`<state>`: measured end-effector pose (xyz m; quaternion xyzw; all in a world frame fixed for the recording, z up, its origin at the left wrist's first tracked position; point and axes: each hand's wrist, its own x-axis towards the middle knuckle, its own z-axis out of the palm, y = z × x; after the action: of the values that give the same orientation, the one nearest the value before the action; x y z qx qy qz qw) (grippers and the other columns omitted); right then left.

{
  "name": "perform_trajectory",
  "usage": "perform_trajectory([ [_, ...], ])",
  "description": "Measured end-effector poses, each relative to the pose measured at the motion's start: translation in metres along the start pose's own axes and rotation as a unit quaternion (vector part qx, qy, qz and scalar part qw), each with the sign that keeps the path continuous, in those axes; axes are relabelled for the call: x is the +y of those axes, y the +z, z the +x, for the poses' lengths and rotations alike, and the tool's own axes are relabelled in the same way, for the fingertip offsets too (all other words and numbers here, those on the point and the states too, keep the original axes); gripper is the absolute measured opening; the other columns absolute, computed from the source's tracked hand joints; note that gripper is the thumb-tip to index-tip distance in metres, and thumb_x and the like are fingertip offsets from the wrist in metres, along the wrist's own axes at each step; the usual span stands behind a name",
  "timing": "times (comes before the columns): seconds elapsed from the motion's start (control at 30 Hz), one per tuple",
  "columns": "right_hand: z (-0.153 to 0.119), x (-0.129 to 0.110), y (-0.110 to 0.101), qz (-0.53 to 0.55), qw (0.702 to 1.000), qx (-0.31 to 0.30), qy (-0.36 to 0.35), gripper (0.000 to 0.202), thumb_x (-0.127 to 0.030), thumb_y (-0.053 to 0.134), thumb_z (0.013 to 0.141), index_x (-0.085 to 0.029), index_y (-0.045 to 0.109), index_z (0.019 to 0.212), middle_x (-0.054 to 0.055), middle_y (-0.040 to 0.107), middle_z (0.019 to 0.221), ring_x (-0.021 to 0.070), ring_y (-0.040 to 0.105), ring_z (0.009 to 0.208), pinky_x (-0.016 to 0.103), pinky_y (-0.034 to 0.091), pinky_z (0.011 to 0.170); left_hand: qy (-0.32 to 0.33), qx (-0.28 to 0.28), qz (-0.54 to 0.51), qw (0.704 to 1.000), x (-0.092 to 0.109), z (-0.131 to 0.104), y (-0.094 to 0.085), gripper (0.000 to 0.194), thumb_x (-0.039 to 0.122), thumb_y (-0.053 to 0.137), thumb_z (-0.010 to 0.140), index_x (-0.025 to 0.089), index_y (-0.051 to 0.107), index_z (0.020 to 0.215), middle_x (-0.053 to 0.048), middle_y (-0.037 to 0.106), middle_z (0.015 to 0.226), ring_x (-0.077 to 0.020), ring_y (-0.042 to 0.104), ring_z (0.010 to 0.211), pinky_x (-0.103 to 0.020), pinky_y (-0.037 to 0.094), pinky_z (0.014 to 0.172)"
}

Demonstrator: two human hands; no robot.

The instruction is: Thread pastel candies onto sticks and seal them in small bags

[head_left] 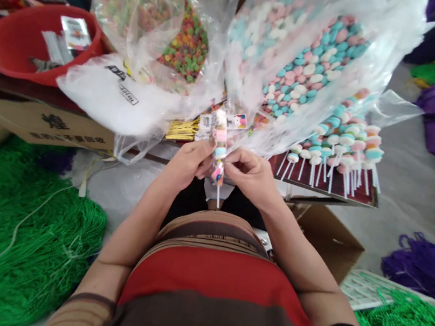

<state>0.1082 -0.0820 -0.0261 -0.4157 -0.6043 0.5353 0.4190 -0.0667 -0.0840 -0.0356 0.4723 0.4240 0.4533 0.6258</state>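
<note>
Between my two hands, close to the table's front edge, is a candy skewer (221, 135) in a clear wrapper, its white stick pointing down toward me. My left hand (191, 162) is closed around the wrapped candy from the left. On the other side my right hand (249, 174) pinches at the gathered wrapper just below the candy, where a bit of yellow shows; whether its fingertips hold a tie I cannot make out. A bundle of yellow twist ties (182, 129) lies beyond my left hand. Printed cards (237, 121) lie just behind the skewer.
Unwrapped candy skewers (343, 143) are piled at the table's right end. Behind stand open bags of pastel candies (301, 80) and ring candies (188, 44). A red basin (19, 41) and clear plastic bags (113, 95) are at left. Green stringy bundles (27, 232) cover the floor.
</note>
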Motion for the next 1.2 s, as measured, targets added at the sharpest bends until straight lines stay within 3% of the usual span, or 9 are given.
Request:
perform_trajectory([
  [0.17,-0.01,0.013,-0.018,0.193,0.977,-0.02,0.093,0.04,-0.053,0.086,0.071,-0.02,0.066,0.069,-0.003,0.062,0.064,0.0108,0.053,0.061,0.027,0.047,0.065,0.078,-0.187,0.096,0.974,0.005,-0.006,-0.004,0.029,0.042,0.074,0.087,0.025,0.079,0.109,-0.001,0.078,0.081,-0.0107,0.063,0.057,-0.023,0.05,0.056],
  [0.37,-0.044,0.017,-0.038,0.226,0.969,0.042,0.087,0.037,-0.051,0.086,0.075,-0.02,0.067,0.073,0.004,0.072,0.098,0.0122,0.06,0.077,0.026,0.051,0.069,0.179,-0.312,0.399,0.843,-0.007,-0.006,0.036,0.04,0.014,0.049,0.096,0.029,0.08,0.116,-0.004,0.08,0.111,-0.0169,0.074,0.101,-0.03,0.055,0.096],
  [0.53,-0.101,0.025,-0.086,0.214,0.956,0.076,0.185,0.041,-0.057,0.079,0.081,-0.022,0.059,0.083,0.003,0.073,0.077,0.0068,0.043,0.048,0.018,0.028,0.043,0.152,-0.393,0.446,0.789,-0.028,-0.006,0.055,0.038,0.02,0.048,0.1,0.03,0.075,0.126,-0.003,0.08,0.096,-0.0147,0.072,0.084,-0.026,0.055,0.083],
  [0.7,-0.173,0.056,-0.163,0.034,0.938,0.224,0.264,0.042,-0.052,0.082,0.076,-0.024,0.063,0.101,0.004,0.077,0.08,0.0118,0.06,0.058,0.019,0.038,0.048,0.096,-0.272,0.399,0.87,-0.029,0.0,0.043,0.037,0.023,0.049,0.099,0.023,0.075,0.125,-0.004,0.08,0.094,-0.0139,0.071,0.082,-0.025,0.055,0.08],
  [0.77,-0.198,0.076,-0.189,-0.081,0.914,0.234,0.321,0.039,-0.054,0.075,0.08,-0.022,0.068,0.101,0.009,0.078,0.084,0.0174,0.068,0.066,0.023,0.043,0.049,0.067,-0.23,0.364,0.9,-0.029,0.004,0.039,0.036,0.023,0.05,0.096,0.023,0.076,0.121,-0.003,0.079,0.089,-0.0131,0.069,0.076,-0.025,0.055,0.077],
  [0.9,-0.221,0.106,-0.219,-0.375,0.806,0.205,0.41,0.028,-0.048,0.067,0.076,-0.022,0.071,0.065,0.011,0.075,0.069,0.0284,0.072,0.065,0.038,0.055,0.059,0.034,-0.202,0.318,0.926,-0.03,0.006,0.037,0.035,0.026,0.052,0.094,0.02,0.077,0.118,-0.001,0.075,0.079,-0.0116,0.067,0.069,-0.023,0.054,0.072],
  [0.97,-0.215,0.107,-0.218,-0.42,0.799,0.202,0.381,0.026,-0.045,0.063,0.077,-0.024,0.075,0.071,0.012,0.08,0.078,0.033,0.076,0.076,0.044,0.059,0.071,0.03,-0.201,0.313,0.928,-0.032,0.005,0.036,0.035,0.027,0.052,0.094,0.02,0.077,0.117,0.0,0.074,0.077,-0.0114,0.066,0.068,-0.022,0.053,0.071],
  [1.07,-0.188,0.089,-0.196,-0.397,0.866,0.184,0.244,0.031,-0.046,0.059,0.086,-0.025,0.08,0.094,0.01,0.083,0.099,0.0315,0.078,0.093,0.045,0.061,0.09,0.046,-0.175,0.33,0.927,-0.033,0.012,0.03,0.034,0.027,0.052,0.095,0.021,0.078,0.115,-0.002,0.077,0.083,-0.0131,0.068,0.072,-0.025,0.054,0.073],
  [1.2,-0.135,0.056,-0.139,-0.34,0.923,0.145,0.108,0.029,-0.044,0.06,0.093,-0.026,0.079,0.103,0.007,0.083,0.103,0.0279,0.079,0.096,0.041,0.062,0.095,0.123,-0.009,0.449,0.885,-0.03,0.054,0.013,0.031,0.027,0.051,0.097,0.019,0.078,0.11,-0.009,0.078,0.1,-0.0216,0.07,0.092,-0.035,0.053,0.09],
])
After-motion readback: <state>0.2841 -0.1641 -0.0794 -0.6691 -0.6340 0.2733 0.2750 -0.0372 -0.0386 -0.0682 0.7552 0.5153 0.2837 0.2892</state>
